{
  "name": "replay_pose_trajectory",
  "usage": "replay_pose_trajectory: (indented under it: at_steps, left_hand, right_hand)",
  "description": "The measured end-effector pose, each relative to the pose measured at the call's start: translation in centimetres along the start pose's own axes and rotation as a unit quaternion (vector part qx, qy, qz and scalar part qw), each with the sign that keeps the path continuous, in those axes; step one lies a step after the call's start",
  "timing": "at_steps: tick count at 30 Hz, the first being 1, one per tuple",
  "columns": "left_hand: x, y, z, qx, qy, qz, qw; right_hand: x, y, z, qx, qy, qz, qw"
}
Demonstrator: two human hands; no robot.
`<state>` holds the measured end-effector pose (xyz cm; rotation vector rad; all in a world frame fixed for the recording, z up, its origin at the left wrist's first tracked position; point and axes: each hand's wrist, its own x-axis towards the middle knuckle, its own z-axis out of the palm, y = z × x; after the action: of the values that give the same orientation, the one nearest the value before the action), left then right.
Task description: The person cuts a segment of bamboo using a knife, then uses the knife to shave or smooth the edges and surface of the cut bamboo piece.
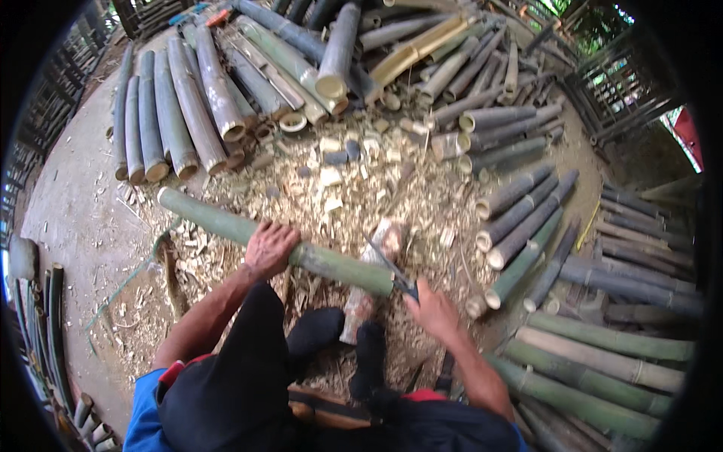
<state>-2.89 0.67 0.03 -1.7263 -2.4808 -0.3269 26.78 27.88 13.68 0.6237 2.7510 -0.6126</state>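
A green bamboo pole point(343, 270) slants across in front of me, its near right end over a short, pale, worn log point(358, 307) on the ground. My left hand point(273, 247) is closed over the pole near its middle. To the right, my right hand point(432, 307) grips a knife point(385, 258) by its dark handle. The long thin blade points up and to the left, close to the pole's right end. Whether the edge touches the bamboo I cannot tell. My feet point(369, 354) in dark coverings are beside the log.
Wood chips and shavings point(301, 188) cover the ground around the pole. Cut bamboo poles point(169, 113) lie at the far left, with a larger heap point(467, 68) at the back. More poles point(602, 369) are stacked at my right, and thin ones point(54, 324) stand at the left edge.
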Motion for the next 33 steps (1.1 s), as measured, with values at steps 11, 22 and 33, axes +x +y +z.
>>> replay_pose_trajectory:
  at_steps: [11, 22, 33]
  left_hand:
    - [-0.7, 2.0, 1.2, 0.025, 0.08, -0.038, 0.996]
    - [5.4, -2.1, -3.7, -0.12, -0.373, -0.002, 0.92]
    - [4.2, -1.2, -1.9, -0.073, -0.199, -0.014, 0.977]
  right_hand:
    - [0.5, 1.6, 1.3, -0.022, -0.048, 0.028, 0.998]
    - [0.2, 1.2, 1.3, 0.063, 0.018, -0.01, 0.998]
    - [-2.0, -2.0, -1.6, 0.12, 0.154, -0.134, 0.972]
